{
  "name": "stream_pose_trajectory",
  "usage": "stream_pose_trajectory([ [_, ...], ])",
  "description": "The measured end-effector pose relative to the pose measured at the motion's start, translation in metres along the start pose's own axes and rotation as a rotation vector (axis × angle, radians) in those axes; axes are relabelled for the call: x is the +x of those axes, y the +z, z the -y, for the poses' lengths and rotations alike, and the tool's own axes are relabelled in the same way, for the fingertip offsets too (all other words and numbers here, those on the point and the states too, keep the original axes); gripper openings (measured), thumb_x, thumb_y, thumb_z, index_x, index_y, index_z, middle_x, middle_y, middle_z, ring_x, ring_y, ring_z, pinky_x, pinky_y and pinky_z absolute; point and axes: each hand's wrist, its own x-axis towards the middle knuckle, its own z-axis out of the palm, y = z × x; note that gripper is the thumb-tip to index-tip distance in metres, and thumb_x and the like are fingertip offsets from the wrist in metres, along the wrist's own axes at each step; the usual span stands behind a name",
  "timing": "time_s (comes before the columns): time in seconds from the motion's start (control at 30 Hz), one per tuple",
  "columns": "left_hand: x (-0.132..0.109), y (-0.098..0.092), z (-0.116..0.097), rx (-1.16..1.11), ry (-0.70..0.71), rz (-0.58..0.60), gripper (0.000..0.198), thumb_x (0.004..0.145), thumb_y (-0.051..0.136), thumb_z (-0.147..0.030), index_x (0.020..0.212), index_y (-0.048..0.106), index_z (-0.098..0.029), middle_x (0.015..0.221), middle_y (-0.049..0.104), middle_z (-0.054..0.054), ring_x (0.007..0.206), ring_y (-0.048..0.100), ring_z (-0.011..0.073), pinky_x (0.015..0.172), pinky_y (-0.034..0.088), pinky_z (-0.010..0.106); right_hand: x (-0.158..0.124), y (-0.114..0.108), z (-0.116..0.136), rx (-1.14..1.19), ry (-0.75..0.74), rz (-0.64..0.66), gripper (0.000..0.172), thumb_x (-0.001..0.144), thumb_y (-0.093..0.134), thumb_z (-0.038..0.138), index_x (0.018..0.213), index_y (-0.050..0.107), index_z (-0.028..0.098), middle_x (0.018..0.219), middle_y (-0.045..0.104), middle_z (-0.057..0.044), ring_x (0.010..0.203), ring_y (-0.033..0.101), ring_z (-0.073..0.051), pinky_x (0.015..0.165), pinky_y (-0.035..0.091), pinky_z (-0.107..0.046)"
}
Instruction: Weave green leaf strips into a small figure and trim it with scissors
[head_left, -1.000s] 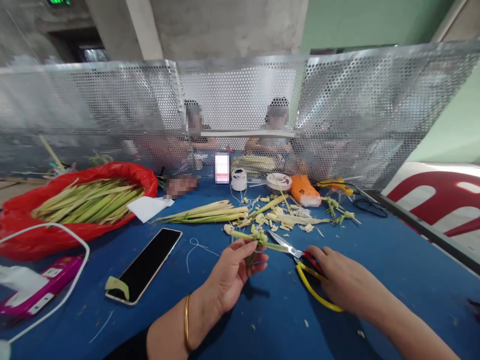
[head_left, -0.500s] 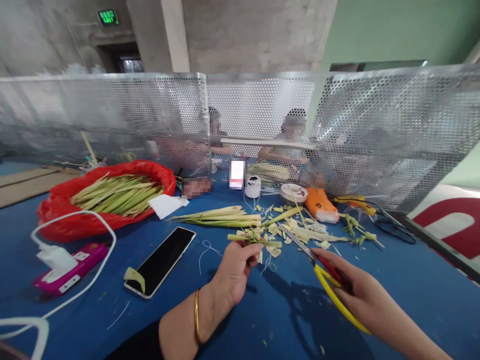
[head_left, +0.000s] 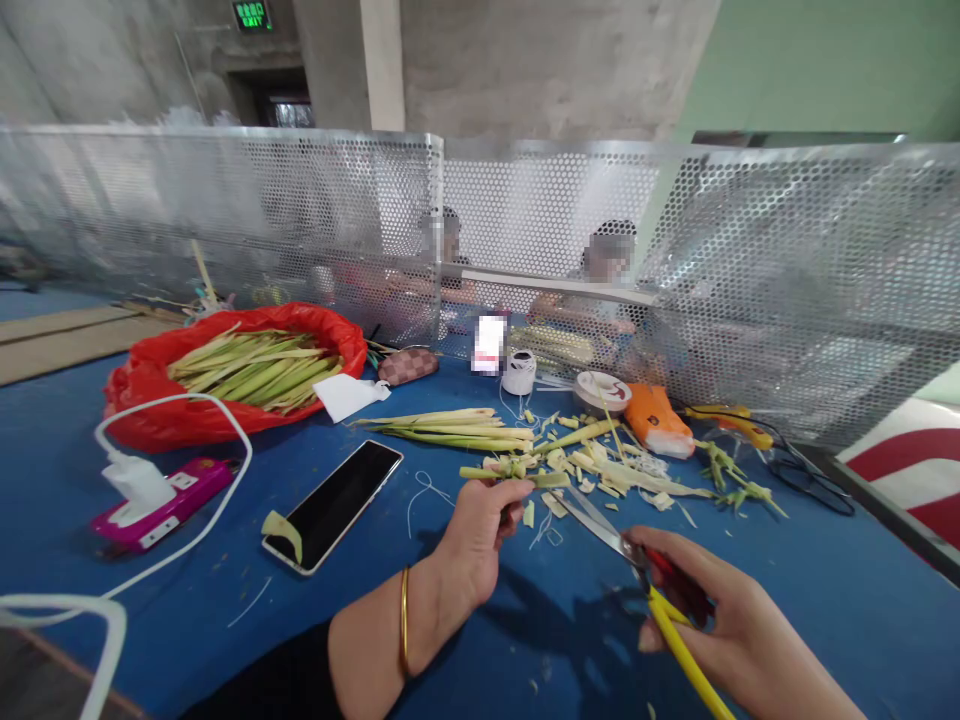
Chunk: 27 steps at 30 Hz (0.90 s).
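My left hand (head_left: 474,540) pinches a small piece of woven green plant strips (head_left: 514,472), whose stubby ends stick out to both sides. Its underside is hidden by my fingers. In my right hand (head_left: 720,610) is a pair of scissors (head_left: 611,535) with red and yellow handles. The blades are parted a little, their tips close to the right end of the plant piece; I cannot tell whether they touch it. Behind my left hand lies a bundle of pale green strips (head_left: 457,430). Cut scraps (head_left: 600,465) are scattered to its right.
A red plastic bag (head_left: 150,425) full of strips stands left. Nearer are a dark-screened phone (head_left: 337,505) and a purple power strip (head_left: 176,505) with a white cable. Thread (head_left: 519,375), a tape roll (head_left: 602,392) and an orange packet (head_left: 658,418) stand before a perforated metal screen (head_left: 555,200).
The scissors have come nearer the plant piece in my left hand, and their blades have parted slightly. My left hand keeps its pinch. The camera view has shifted a little.
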Motion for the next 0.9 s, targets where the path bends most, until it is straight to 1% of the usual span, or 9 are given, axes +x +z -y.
stream_pose_trajectory([
  [0.07,-0.0016,0.0016,0.0003,0.026,-0.008,-0.005,0.017,0.054,0.073,-0.017,0.063,0.058,-0.014,0.054,0.045,-0.006,0.046,0.034,0.0038,0.045,0.017,0.020,-0.0009,0.0003,0.0021,-0.020,-0.038,0.007,0.056,0.067,0.074,0.037,0.120,0.064,0.022,0.102,0.069,-0.005,0.085,0.066,-0.021,0.075,0.054,-0.022],
  [0.17,-0.0040,0.0039,0.0000,0.058,-0.014,-0.015,0.017,0.053,0.072,-0.018,0.063,0.058,-0.014,0.055,0.046,-0.005,0.047,0.034,0.0041,0.046,0.019,0.019,-0.0027,0.0009,0.0042,-0.044,-0.069,0.010,0.057,0.070,0.072,0.042,0.123,0.064,0.021,0.096,0.071,-0.006,0.080,0.067,-0.021,0.071,0.055,-0.023],
  [0.23,-0.0050,0.0047,-0.0004,0.075,-0.016,-0.012,0.017,0.054,0.071,-0.019,0.063,0.058,-0.014,0.056,0.047,-0.005,0.047,0.035,0.0041,0.046,0.020,0.019,-0.0036,0.0014,0.0046,-0.062,-0.081,0.001,0.058,0.071,0.072,0.044,0.123,0.064,0.021,0.094,0.071,-0.006,0.080,0.067,-0.021,0.071,0.055,-0.024],
  [0.4,-0.0037,0.0040,-0.0005,0.075,-0.017,0.014,0.017,0.054,0.070,-0.018,0.066,0.059,-0.014,0.057,0.047,-0.004,0.047,0.033,0.0040,0.045,0.017,0.020,-0.0036,0.0021,0.0033,-0.082,-0.109,0.007,0.056,0.075,0.068,0.047,0.124,0.063,0.021,0.098,0.070,-0.007,0.085,0.067,-0.022,0.076,0.055,-0.026],
  [0.57,-0.0027,0.0032,0.0002,0.057,-0.009,0.027,0.016,0.054,0.071,-0.017,0.064,0.059,-0.014,0.055,0.046,-0.005,0.046,0.032,0.0039,0.045,0.015,0.022,-0.0028,0.0020,0.0020,-0.099,-0.112,0.016,0.057,0.075,0.068,0.048,0.125,0.063,0.021,0.098,0.070,-0.008,0.083,0.067,-0.022,0.074,0.056,-0.026],
  [0.73,-0.0038,0.0032,-0.0009,0.018,-0.029,0.020,0.019,0.053,0.074,-0.016,0.066,0.061,-0.013,0.059,0.049,-0.004,0.046,0.034,0.0033,0.046,0.015,0.021,-0.0041,0.0017,0.0039,-0.108,-0.140,-0.008,0.055,0.075,0.068,0.048,0.123,0.065,0.021,0.095,0.071,-0.008,0.080,0.068,-0.021,0.070,0.056,-0.025],
  [0.9,-0.0036,0.0031,-0.0009,-0.001,-0.045,0.019,0.020,0.053,0.075,-0.017,0.067,0.062,-0.013,0.060,0.051,-0.004,0.046,0.035,0.0036,0.047,0.015,0.022,-0.0044,0.0008,0.0072,-0.120,-0.150,-0.028,0.053,0.075,0.069,0.047,0.122,0.066,0.022,0.094,0.073,-0.007,0.081,0.069,-0.022,0.072,0.057,-0.025],
])
